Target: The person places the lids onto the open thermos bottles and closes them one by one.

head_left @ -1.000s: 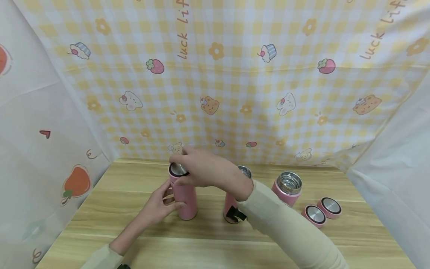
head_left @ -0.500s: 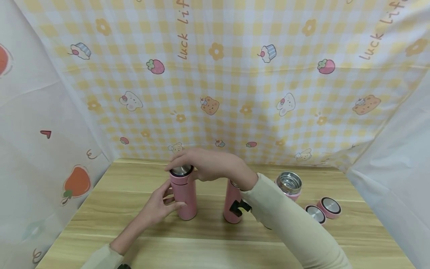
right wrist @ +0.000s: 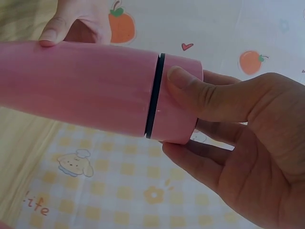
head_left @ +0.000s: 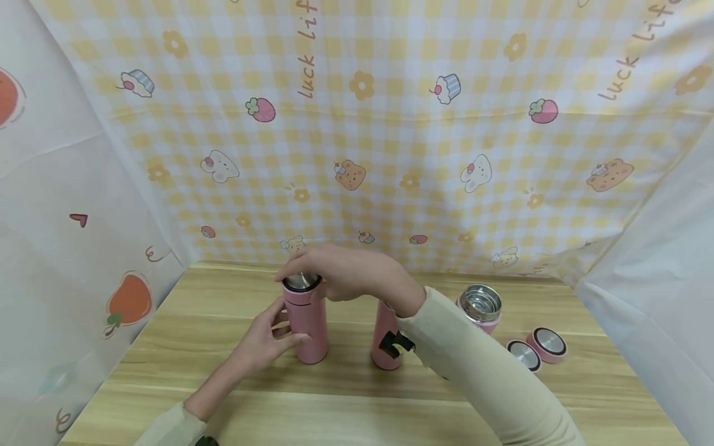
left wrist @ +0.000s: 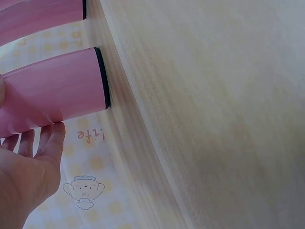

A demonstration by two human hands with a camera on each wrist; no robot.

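Note:
An upright pink thermos (head_left: 310,328) stands on the wooden table, its pink lid (right wrist: 183,112) with a steel top seated on the body; a dark ring shows at the joint in the right wrist view. My left hand (head_left: 264,341) holds the lower body, thumb in front and fingers on the far side. From above, my right hand (head_left: 351,272) grips the lid between thumb and fingers. Just right of it stands a second pink thermos (head_left: 386,341), its top hidden behind my right hand. A third, lidless thermos (head_left: 481,303) with a steel mouth is partly covered by my right sleeve.
Two pink lids with steel tops lie at the right, a near lid (head_left: 524,355) partly behind the sleeve and a far lid (head_left: 549,344). A checked cloth (head_left: 390,155) hangs behind the table (head_left: 312,415), and white cloth hangs at both sides.
My right hand has shifted its hold around the lid, with the wrist turned and the forearm slightly right; more of the lid's front shows. The left hand and the thermos stay in place.

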